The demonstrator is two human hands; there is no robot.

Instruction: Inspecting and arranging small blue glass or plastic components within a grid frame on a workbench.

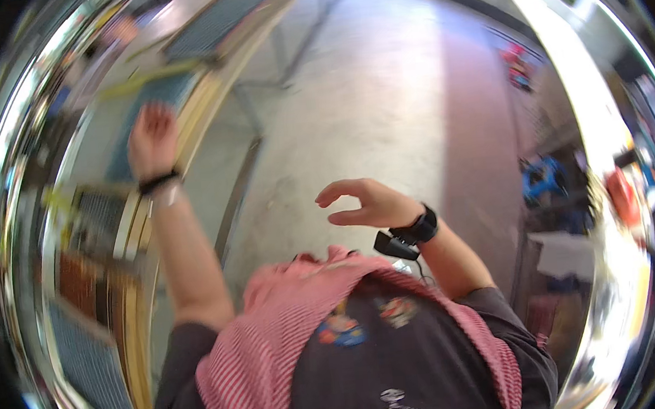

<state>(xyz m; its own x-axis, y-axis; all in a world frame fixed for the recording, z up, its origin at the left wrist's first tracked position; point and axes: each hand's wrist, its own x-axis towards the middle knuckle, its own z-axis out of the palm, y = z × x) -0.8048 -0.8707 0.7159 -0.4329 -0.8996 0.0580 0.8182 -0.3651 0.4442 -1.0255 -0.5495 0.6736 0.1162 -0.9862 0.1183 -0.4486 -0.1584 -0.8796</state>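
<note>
1. The left hand [152,138] is stretched out with fingers spread, resting on or just over the pale frame edge [197,122] of a long workbench; blur hides whether it touches.
2. The right hand [365,203] hangs empty over the concrete floor [350,109], fingers curled but apart.
3. Risk, as I judge it: a blurred, hasty reach could miss the frame edge or slip off it.
4. Beyond the left hand lies a yellow strip [147,78]; far right of the right hand sit blue [542,179] and red [623,196] objects, too blurred to identify.
</note>
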